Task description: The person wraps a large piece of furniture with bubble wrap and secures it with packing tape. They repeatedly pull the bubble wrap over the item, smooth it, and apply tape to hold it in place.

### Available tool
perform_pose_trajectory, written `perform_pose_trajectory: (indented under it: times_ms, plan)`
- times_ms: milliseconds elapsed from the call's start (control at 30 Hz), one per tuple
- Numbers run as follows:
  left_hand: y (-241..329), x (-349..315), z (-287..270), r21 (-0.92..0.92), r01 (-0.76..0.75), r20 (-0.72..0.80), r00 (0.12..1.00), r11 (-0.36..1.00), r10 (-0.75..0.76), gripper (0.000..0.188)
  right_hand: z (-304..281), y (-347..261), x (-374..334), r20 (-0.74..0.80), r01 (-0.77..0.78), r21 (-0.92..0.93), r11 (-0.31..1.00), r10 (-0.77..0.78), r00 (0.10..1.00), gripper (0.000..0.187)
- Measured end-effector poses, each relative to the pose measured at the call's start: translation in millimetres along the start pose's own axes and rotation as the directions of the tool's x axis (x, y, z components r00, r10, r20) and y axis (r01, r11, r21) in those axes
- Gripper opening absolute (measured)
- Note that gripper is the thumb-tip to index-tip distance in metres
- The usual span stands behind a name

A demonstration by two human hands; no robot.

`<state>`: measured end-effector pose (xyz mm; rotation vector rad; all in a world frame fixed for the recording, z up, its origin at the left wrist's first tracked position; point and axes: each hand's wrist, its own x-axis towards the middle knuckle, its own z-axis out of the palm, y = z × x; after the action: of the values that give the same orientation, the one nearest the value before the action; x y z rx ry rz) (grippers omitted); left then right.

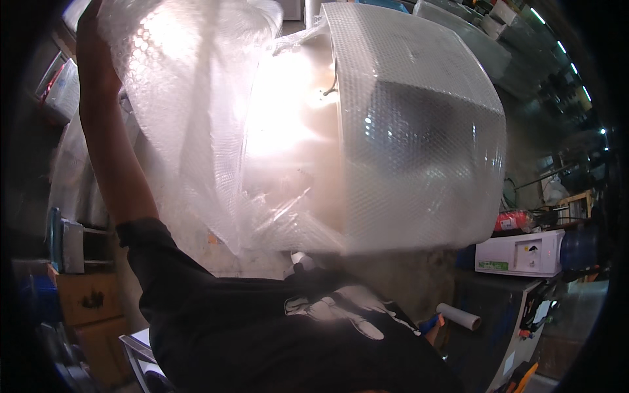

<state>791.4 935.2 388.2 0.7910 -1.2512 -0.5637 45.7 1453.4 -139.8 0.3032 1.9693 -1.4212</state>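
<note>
A large boxy item (288,124) stands before me, pale and shiny on the side between the wrap's edges. Bubble wrap (419,144) covers its right part; a dark patch shows through. Another loose bubble wrap sheet (190,111) hangs on the left, raised high. My left arm reaches up there, and my left hand (93,26) is at the sheet's upper edge, its fingers mostly hidden. Low beside my right side, what appears to be my right hand (434,331), with something blue at it, is closed at the end of a whitish roll (460,317) with a hollow core.
To the right, a white dispenser-like appliance (521,254) rests on a dark cabinet (488,327), near a red cylinder (513,221). Cardboard boxes (88,298) are stacked at left. A metal-framed stand (141,357) is close by my left side. More wrapped goods (458,33) lie behind.
</note>
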Motion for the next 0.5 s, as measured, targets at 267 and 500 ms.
perform_pose_trajectory:
  times_ms: [267,500]
  plan:
    - [-10.6,-150.6,200.0,0.508,-0.390,0.799,0.547,0.768,-0.251,0.073,7.4,-31.9,123.6,0.245,-0.054,-0.073,0.996,0.071,0.967,0.052]
    - [-50.2,-86.7,312.9,0.701,-0.601,0.510,0.799,0.384,0.319,0.046,-3.5,-61.6,158.9,0.285,0.018,-0.353,0.935,0.090,0.954,0.059]
